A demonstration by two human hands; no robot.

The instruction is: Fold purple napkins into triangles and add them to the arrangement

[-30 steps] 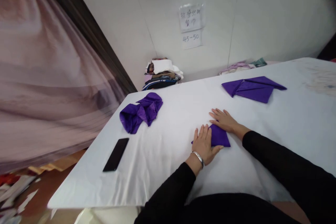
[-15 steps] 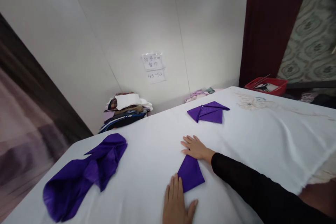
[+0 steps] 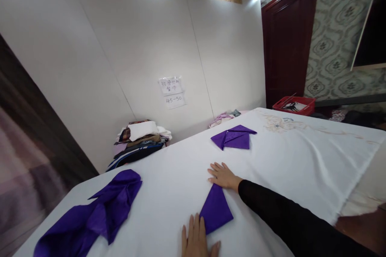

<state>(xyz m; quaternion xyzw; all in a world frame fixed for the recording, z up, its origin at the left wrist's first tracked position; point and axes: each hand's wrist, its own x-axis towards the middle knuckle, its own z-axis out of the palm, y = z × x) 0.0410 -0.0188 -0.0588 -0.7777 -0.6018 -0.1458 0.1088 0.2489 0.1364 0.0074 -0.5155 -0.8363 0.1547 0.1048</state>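
Note:
A small folded purple napkin (image 3: 217, 211) lies flat on the white tablecloth (image 3: 163, 200). At its far tip rests my right hand (image 3: 223, 176), palm down with fingers spread, covering that corner. My left hand (image 3: 197, 239) lies flat along the napkin's near left edge, thumb apart from the fingers; the picture's lower edge cuts it off. Beyond my right hand sits another folded purple napkin (image 3: 237, 138). To the left, a loose, crumpled purple cloth (image 3: 99, 213) spreads over the tablecloth.
Behind the table's far edge stand a stack of folded clothes (image 3: 138, 144) and some pink cloth (image 3: 221, 119). A red basket (image 3: 306, 109) with scissors is at the far right. Paper signs (image 3: 173, 92) hang on the white wall. A curtain (image 3: 30, 160) hangs at left.
The view has tilted up, showing more ceiling and wall, so table things sit lower in the picture. Both hands stay flat at the folded napkin, which looks unchanged.

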